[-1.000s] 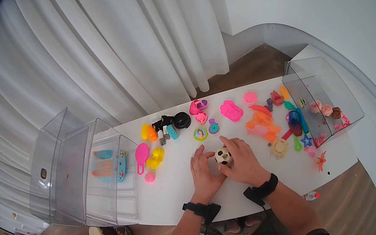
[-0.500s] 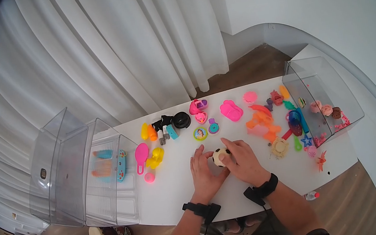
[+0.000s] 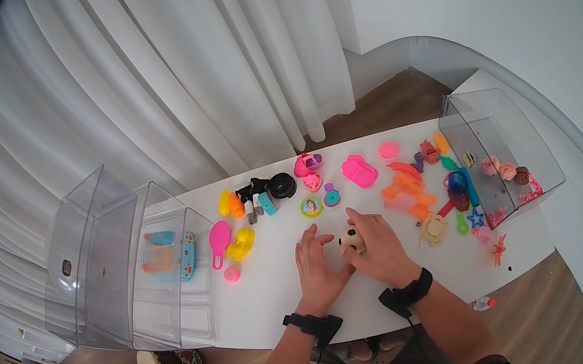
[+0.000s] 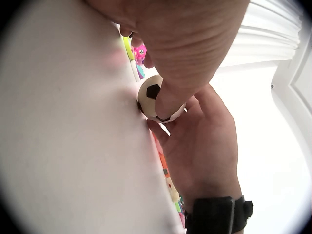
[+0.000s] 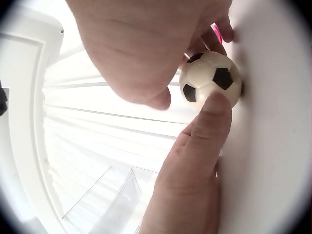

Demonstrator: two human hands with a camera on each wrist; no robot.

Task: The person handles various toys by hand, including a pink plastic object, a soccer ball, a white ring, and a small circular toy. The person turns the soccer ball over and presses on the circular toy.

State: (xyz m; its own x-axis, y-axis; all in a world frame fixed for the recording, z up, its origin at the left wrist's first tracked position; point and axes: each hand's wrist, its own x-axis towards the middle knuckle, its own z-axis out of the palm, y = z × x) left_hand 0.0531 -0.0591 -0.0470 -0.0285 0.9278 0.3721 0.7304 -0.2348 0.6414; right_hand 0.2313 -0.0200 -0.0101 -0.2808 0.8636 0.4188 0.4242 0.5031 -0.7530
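Observation:
A small cream toy soccer ball (image 3: 351,241) with black patches is right at the table surface between two bare hands. The right hand (image 3: 383,250) cups it, fingers curved around its far side and thumb over it. The left hand (image 3: 316,269) is spread to the left, its fingers apart from the ball in the head view. In the right wrist view, the left thumb (image 5: 212,117) overlaps the near face of the soccer ball (image 5: 209,80). Seen from the left wrist, the right hand (image 4: 204,141) reaches in from below, beside the ball (image 4: 150,100).
Left on the white table (image 3: 266,314) stands an open clear bin (image 3: 176,320); another clear bin (image 3: 540,182) holds small toys at right. Around the hands lie a pink hand mirror (image 3: 220,236), yellow toy (image 3: 241,245), black round piece (image 3: 281,186), pink tray (image 3: 359,171) and straw hat (image 3: 433,228).
The soccer ball shifted slightly left and turned, then moved back right toward the right palm. A gap has widened between it and the left fingers; both hands stay nearly in place.

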